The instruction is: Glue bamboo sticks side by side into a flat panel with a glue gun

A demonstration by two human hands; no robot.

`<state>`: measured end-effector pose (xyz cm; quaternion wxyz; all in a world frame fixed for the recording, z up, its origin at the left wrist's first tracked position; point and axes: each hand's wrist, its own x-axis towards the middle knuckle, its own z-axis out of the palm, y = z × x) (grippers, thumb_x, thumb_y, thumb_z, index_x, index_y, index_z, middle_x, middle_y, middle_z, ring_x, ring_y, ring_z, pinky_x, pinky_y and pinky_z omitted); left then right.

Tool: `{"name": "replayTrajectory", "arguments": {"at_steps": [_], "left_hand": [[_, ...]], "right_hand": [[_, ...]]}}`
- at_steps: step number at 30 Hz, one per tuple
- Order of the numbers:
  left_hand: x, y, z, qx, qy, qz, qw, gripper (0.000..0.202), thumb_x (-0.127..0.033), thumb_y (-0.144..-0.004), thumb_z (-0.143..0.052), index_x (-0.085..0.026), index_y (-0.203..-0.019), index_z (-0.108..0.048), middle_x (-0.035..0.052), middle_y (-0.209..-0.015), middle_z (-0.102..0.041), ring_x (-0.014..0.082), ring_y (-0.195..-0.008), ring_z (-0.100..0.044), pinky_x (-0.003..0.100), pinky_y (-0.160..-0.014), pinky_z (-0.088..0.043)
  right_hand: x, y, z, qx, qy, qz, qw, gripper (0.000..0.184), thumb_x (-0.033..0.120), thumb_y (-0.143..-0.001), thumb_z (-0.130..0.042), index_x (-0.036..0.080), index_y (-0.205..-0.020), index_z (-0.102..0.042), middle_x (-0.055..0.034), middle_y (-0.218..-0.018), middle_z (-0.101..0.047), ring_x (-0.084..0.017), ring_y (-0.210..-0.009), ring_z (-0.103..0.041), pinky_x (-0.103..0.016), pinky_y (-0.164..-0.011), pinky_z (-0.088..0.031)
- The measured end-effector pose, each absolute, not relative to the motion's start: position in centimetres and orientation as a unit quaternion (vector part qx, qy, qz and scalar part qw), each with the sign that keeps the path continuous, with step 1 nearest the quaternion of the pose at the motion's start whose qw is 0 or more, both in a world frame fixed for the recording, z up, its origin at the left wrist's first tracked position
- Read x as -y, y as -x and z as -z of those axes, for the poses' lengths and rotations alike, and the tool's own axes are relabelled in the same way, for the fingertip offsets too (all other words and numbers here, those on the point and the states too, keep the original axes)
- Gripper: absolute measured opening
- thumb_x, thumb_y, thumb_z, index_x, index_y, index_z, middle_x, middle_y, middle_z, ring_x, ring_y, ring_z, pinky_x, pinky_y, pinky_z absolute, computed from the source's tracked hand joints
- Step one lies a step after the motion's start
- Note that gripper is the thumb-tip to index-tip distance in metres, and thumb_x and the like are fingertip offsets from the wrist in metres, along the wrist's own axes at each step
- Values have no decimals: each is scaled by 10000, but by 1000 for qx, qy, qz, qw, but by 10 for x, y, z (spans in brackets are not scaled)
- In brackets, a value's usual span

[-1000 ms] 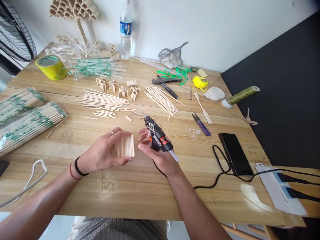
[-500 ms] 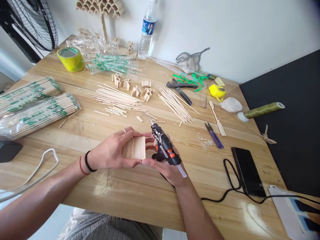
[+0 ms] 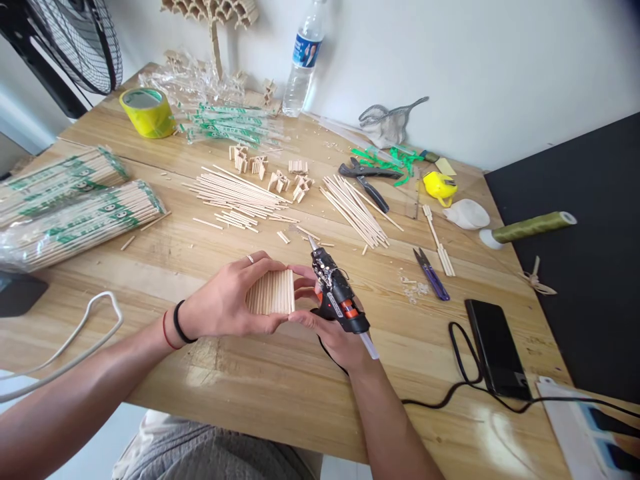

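Observation:
My left hand grips a small panel of wooden sticks laid side by side, thumb along its near edge and fingers along its far edge. A black and orange hot glue gun rests in my right hand, its nozzle pointing up and away and a clear glue stick jutting from its rear. The thumb and fingertips of that same hand touch the panel's right edge. The glue gun partly hides the right palm and fingers.
Loose wooden sticks and a second pile lie beyond my hands, near several small stick pieces. Purple snips, black pliers and a phone are to the right. Wrapped stick bundles lie left.
The whole view has shifted slightly, so the table items appear a little to the right. Both hands keep their hold on the panel and glue gun, with hardly any change in pose.

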<state>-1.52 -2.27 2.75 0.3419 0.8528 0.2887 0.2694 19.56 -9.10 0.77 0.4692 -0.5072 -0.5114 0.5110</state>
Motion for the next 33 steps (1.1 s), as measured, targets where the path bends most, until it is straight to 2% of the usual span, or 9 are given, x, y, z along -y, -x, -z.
{"name": "replayTrajectory", "arguments": {"at_steps": [3, 8, 13, 20, 25, 30, 33], "left_hand": [[23, 14, -30, -298, -846, -259, 358, 528, -470, -876, -787, -177, -1279, -615, 97, -1059, -715, 242, -934, -712, 383, -845, -573], [21, 15, -27, -293, -848, -258, 359, 501, -443, -882, -767, -175, -1276, -612, 93, -1060, -722, 240, -915, -703, 375, -805, -560], [21, 17, -25, -297, -849, -253, 356, 532, -426, -874, -761, -132, -1291, -610, 106, -1037, -709, 236, -884, -683, 374, -768, -552], [23, 16, -26, -296, -849, -261, 353, 497, -424, -882, -742, -145, -1272, -611, 90, -1012, -701, 227, -868, -679, 363, -753, -551], [22, 16, -25, -290, -849, -266, 353, 498, -431, -882, -753, -162, -1275, -609, 83, -1009, -699, 226, -870, -681, 363, -762, -560], [21, 17, -25, -276, -853, -268, 353, 531, -441, -881, -767, -141, -1278, -582, 113, -1076, -691, 242, -926, -686, 394, -826, -570], [20, 18, -25, -274, -855, -261, 354, 515, -388, -872, -771, -131, -1272, -571, 128, -1105, -681, 250, -951, -691, 408, -853, -574]], "right_hand": [[92, -197, -6, 511, 509, -502, 477, 515, 377, -803, -888, 332, -1278, -693, -62, -1195, -716, -259, -1026, -702, -447, -935, -595], [94, -196, -6, 510, 525, -493, 471, 568, 385, -805, -879, 284, -1327, -681, -59, -1122, -715, -234, -982, -699, -398, -902, -572], [95, -192, -8, 503, 542, -487, 465, 572, 401, -800, -874, 265, -1326, -697, -28, -921, -696, -196, -864, -651, -287, -670, -524], [96, -191, -11, 492, 557, -489, 457, 585, 394, -766, -872, 275, -1313, -706, -13, -857, -654, -193, -813, -597, -262, -575, -483], [94, -189, -12, 497, 556, -480, 463, 549, 425, -774, -866, 261, -1276, -717, -21, -861, -674, -199, -812, -618, -291, -643, -534], [90, -192, -12, 491, 533, -502, 472, 565, 474, -751, -901, 258, -1243, -724, -72, -1090, -747, -232, -876, -702, -405, -870, -588], [90, -198, -10, 501, 533, -517, 444, 580, 493, -746, -912, 267, -1248, -729, -55, -1016, -758, -267, -969, -712, -450, -994, -550]]}}
